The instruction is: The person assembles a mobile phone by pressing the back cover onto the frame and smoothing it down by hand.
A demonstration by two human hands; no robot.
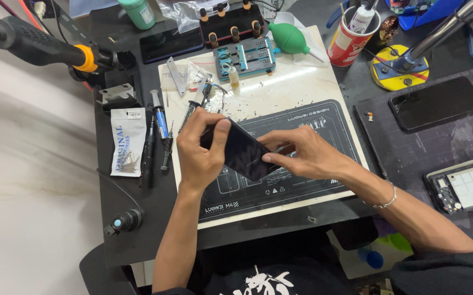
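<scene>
Both hands on the dark phone, held tilted just above the work mat – mid-job, nothing set down yet.

My left hand [201,150] grips the phone [244,150] by its upper-left end, thumb pressed on the glass; my right hand [302,153] pinches the lower-right edge w/ fingertips. Phone looks whole from here, back/screen dark, can't tell if any seam is open. I judge it early: screwdrivers [157,136] lie untouched left of the mat [302,117], clamp jig [245,54] sits idle at the back. Room: free mat under & right of hands; left side crowded by tools, red cup [350,38] & second phone [436,102] well apart; near surface edge close to my wrists.
</scene>
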